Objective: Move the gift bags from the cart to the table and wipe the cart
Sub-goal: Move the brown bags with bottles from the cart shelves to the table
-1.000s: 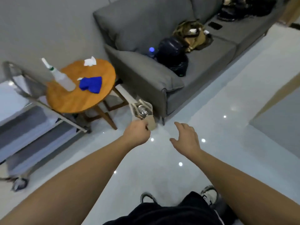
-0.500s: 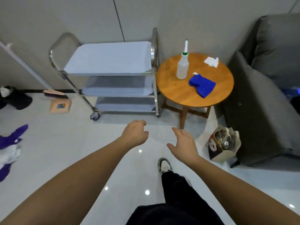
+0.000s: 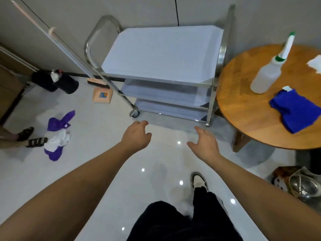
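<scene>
Facing the cart at 12 o'clock, I hold both hands, left and right, empty with fingers loose; a gift bag sits on the floor at 4 o'clock, cloth on the tabletop at 2.

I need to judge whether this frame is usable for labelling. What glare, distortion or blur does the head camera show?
Head view: bright ceiling-light spots glare on the glossy floor; wide-angle distortion bends the cart and stretches both forearms; the round table casts a soft shadow; the gift bag at the right edge is slightly smeared; the left hand and right hand are reasonably sharp.
</scene>
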Demonstrator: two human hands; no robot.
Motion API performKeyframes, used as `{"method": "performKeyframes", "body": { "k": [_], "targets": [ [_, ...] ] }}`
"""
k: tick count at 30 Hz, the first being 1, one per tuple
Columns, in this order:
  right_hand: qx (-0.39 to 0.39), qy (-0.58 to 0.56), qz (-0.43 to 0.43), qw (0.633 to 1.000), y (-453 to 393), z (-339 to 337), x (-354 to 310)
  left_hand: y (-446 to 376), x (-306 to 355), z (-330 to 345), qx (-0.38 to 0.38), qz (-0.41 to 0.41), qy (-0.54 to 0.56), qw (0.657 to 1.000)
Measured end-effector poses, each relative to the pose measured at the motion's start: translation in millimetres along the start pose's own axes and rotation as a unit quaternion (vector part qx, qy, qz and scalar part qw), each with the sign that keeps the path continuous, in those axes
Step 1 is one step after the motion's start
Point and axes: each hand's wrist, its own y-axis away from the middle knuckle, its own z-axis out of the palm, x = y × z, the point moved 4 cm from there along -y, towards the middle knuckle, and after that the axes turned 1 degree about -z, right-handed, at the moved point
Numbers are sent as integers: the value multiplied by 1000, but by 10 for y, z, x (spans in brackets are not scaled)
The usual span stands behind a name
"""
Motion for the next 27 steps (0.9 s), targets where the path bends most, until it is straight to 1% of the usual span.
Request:
{"method": "performKeyframes", "body": {
  "k": [4, 7, 12, 16, 19, 22, 25, 27],
  "targets": [
    [-43, 3, 10, 999, -365, 155, -196, -348, -159, 22, -21, -20, 13, 1000],
    [-65, 16, 15, 998, -630, 297, -325, -631, -292, 117, -42, -13, 22, 999],
    [-68, 38, 37, 996, -1016, 570, -539, -1179, -564, 310, -67, -3, 50, 997],
    [-70, 69, 51, 994, -1351, 886, -718, -1606, -930, 524, -83, 11, 81, 993],
    [-53, 89, 72, 992, -1655, 1217, -761, -1970, -1316, 791, -102, 14, 102, 989],
    [-46, 101, 97, 989, -2013, 1666, -687, -2351, -1759, 1169, -104, 3, 116, 988],
    [-37, 82, 133, 987, -2478, 2168, -506, -2782, -2147, 1666, -97, -9, 128, 987],
    [-21, 69, 141, 987, -2846, 2512, -303, -3097, -2344, 2085, -91, -19, 138, 986]
  ]
}}
